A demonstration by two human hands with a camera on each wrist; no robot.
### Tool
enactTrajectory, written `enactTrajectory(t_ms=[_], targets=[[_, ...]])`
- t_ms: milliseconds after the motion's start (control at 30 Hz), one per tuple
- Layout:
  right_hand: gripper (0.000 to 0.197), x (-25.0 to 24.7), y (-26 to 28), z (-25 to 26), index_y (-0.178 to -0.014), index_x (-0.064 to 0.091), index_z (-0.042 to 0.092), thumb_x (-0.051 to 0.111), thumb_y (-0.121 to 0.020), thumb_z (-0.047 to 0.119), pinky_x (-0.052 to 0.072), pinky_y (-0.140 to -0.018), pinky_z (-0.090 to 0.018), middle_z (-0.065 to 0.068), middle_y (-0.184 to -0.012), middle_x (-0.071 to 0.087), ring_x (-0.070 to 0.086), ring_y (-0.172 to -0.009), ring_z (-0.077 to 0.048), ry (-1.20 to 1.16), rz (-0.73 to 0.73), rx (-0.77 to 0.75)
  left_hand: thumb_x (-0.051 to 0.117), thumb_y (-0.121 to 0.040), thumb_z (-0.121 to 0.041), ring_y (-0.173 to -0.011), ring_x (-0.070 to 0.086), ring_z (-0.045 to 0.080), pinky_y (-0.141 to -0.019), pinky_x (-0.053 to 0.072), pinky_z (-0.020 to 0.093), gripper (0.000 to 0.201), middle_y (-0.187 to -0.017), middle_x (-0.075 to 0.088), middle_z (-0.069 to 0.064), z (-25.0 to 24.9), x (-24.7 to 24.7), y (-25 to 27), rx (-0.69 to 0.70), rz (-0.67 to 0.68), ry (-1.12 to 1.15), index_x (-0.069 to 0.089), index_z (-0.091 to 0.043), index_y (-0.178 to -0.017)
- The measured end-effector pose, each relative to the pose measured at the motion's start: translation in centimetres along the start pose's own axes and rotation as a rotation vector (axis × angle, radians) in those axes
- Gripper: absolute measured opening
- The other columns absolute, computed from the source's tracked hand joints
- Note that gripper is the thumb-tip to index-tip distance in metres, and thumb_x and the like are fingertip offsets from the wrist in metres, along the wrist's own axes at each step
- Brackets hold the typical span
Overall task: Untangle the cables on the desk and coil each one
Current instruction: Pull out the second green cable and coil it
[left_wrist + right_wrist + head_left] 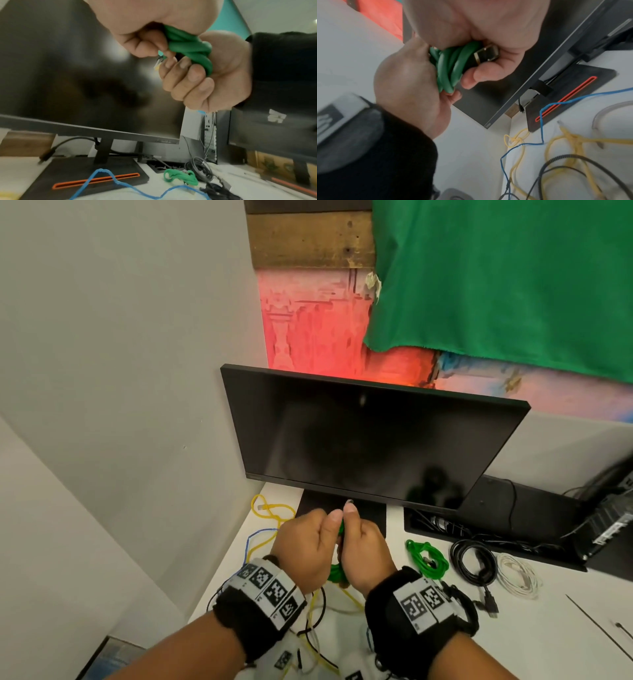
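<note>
Both hands are raised together in front of the monitor, holding one bundled green cable (336, 571) (188, 46) (450, 66). My left hand (318, 529) (150, 46) grips the loops with curled fingers. My right hand (351, 520) (477, 71) curls round the same bundle, and a black piece with metal edges (486, 55) sits against its palm. A plug tip (158, 63) pokes out between the fingers. On the desk below lie a tangled yellow cable (270, 511), a blue cable (255, 537) and a thin black cable (322, 604).
Coiled on the desk at the right are a second green cable (426, 559), a black cable (474, 563) and a white cable (519, 577). The dark monitor (359, 440) stands close behind the hands on its base (96, 174). A wall (120, 371) closes the left.
</note>
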State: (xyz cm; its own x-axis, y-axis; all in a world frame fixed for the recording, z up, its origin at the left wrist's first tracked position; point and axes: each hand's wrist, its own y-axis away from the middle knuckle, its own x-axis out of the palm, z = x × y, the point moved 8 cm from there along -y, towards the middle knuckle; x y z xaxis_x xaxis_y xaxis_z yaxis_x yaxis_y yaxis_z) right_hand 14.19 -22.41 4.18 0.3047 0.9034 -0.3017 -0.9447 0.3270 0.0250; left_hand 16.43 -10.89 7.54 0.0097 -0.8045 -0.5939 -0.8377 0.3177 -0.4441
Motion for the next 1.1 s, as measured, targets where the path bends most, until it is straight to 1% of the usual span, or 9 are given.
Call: enactTrajectory(t_ms=[167, 267, 367, 467, 567, 700, 833, 967, 1100], targets=[[0.063, 0.3, -0.6, -0.4, -0.061, 0.059, 0.016, 0.023, -0.106, 0.042, 0.048, -0.066, -0.034, -0.001, -0.054, 0.061, 0.059, -0.056, -0.013, 0.077, -0.008, -0.098, 0.023, -0.096, -0.056, -0.053, 0.043, 0.007, -0.053, 0.033, 0.025, 0.054, -0.058, 0.044, -0.016, 0.7, -0.1, -0.4, 0.132, 0.027, -0.170, 0.054, -0.021, -0.070], [0.068, 0.2, -0.2, 1.0, -0.098, 0.067, 0.011, 0.012, -0.099, 0.051, 0.050, -0.069, -0.037, -0.007, -0.081, 0.069, 0.065, -0.076, -0.027, 0.377, -0.048, -0.322, 0.024, -0.092, -0.063, -0.053, 0.054, 0.008, -0.057, 0.043, 0.030, 0.060, -0.054, 0.057, -0.004, 3.0, 1.3, 0.1, -0.256, 0.044, 0.135, 0.056, -0.023, -0.063], [0.066, 0.5, -0.4, -0.1, -0.077, 0.060, 0.015, 0.013, -0.097, 0.057, 0.048, -0.066, -0.039, -0.003, -0.069, 0.064, 0.062, -0.069, -0.025, 0.328, -0.045, -0.284, 0.025, -0.097, -0.060, -0.052, 0.059, 0.007, -0.058, 0.040, 0.027, 0.068, -0.054, 0.063, 0.002, 4.5, 3.2, 0.9, -0.560, 0.060, 0.271, 0.057, -0.021, -0.052], [0.061, 1.3, -0.9, -1.8, -0.073, 0.063, 0.004, 0.029, -0.106, 0.042, 0.050, -0.071, -0.042, -0.013, -0.069, 0.066, 0.061, -0.069, -0.025, 0.126, -0.008, -0.113, 0.030, -0.100, -0.049, -0.052, 0.054, 0.006, -0.056, 0.038, 0.026, 0.060, -0.046, 0.053, -0.008, 3.3, 2.0, 0.7, -0.341, -0.031, 0.127, 0.049, -0.025, -0.049], [0.061, 1.4, -0.9, -3.4, -0.083, 0.068, 0.000, 0.032, -0.104, 0.045, 0.047, -0.067, -0.018, -0.018, -0.082, 0.069, 0.064, -0.078, -0.023, 0.011, 0.053, 0.042, 0.029, -0.093, -0.051, -0.049, 0.050, 0.005, -0.054, 0.037, 0.020, 0.050, -0.047, 0.047, -0.012, 1.8, 1.7, 1.2, -0.101, -0.002, 0.048, 0.047, -0.028, -0.054], [0.047, 1.4, -0.5, -4.8, -0.092, 0.068, 0.019, 0.032, -0.104, 0.047, 0.041, -0.066, -0.011, -0.004, -0.092, 0.068, 0.062, -0.080, -0.005, -0.057, 0.079, 0.139, 0.018, -0.092, -0.054, -0.053, 0.046, 0.009, -0.056, 0.032, 0.023, 0.052, -0.057, 0.048, -0.011, 1.4, 2.4, 1.3, 0.056, 0.135, -0.140, 0.050, -0.024, -0.065], [0.061, 2.0, 0.2, -5.3, -0.102, 0.068, 0.015, 0.024, -0.098, 0.056, 0.051, -0.088, -0.032, -0.008, -0.096, 0.072, 0.068, -0.090, -0.019, 0.039, 0.164, 0.102, 0.021, -0.095, -0.055, -0.058, 0.055, 0.013, -0.061, 0.042, 0.030, 0.060, -0.059, 0.059, -0.006, 2.5, 3.3, 1.5, -0.042, 0.216, -0.096, 0.057, -0.018, -0.064], [0.042, 1.2, 2.7, -8.8, -0.088, 0.075, 0.023, 0.048, -0.098, 0.054, 0.055, -0.067, -0.029, 0.000, -0.085, 0.074, 0.068, -0.074, -0.016, -0.214, 0.413, 0.301, 0.040, -0.100, -0.048, -0.050, 0.052, 0.014, -0.064, 0.047, 0.038, 0.058, -0.049, 0.053, -0.002, 5.3, 4.8, 3.4, -0.328, 0.381, 0.007, 0.050, -0.015, -0.053], [0.024, -1.8, 5.1, -10.8, -0.071, 0.074, 0.023, 0.068, -0.089, 0.039, 0.047, -0.054, -0.024, 0.001, -0.071, 0.070, 0.065, -0.061, -0.015, -0.202, 0.538, 0.309, 0.032, -0.094, -0.066, -0.058, 0.060, 0.012, -0.069, 0.049, 0.032, 0.067, -0.061, 0.065, 0.004, 4.8, 7.4, 7.2, -0.378, 0.599, 0.098, 0.058, -0.011, -0.065]])
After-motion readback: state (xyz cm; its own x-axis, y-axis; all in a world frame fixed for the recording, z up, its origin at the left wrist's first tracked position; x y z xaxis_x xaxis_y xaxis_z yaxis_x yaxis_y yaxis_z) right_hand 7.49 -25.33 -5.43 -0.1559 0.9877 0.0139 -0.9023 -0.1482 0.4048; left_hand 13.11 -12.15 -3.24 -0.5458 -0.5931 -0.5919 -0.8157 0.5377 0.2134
